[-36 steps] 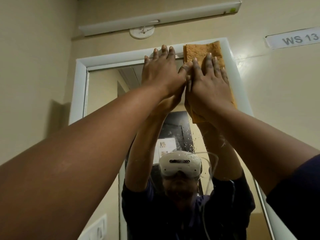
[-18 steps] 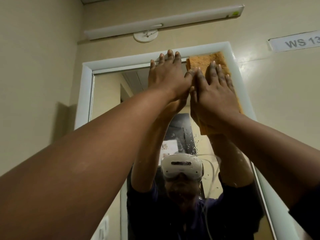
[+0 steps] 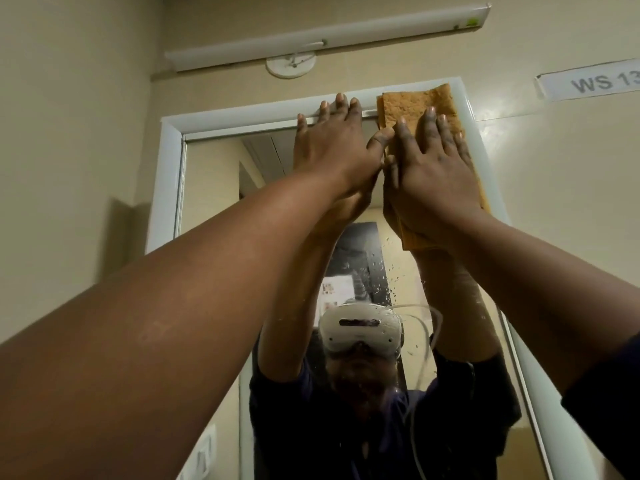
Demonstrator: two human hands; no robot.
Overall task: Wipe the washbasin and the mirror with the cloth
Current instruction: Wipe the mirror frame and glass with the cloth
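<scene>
A white-framed mirror (image 3: 214, 202) hangs on the wall in front of me. An orange-brown cloth (image 3: 412, 102) lies flat against its top right corner. My right hand (image 3: 433, 174) presses the cloth onto the glass with straight fingers. My left hand (image 3: 332, 147) lies flat on the glass just left of the cloth, its fingertips reaching the top frame and its thumb touching the cloth's edge. Water droplets speckle the glass below the cloth. The washbasin is out of view.
A long white tube light (image 3: 325, 36) and a round white fitting (image 3: 291, 64) sit above the mirror. A label reading "WS 13" (image 3: 595, 81) is on the right wall. A switch plate (image 3: 201, 455) is at the lower left. The mirror reflects a person wearing a headset.
Both hands and the cloth stay at the mirror's top right corner. My head has tipped up slightly, so everything sits a little lower in view.
</scene>
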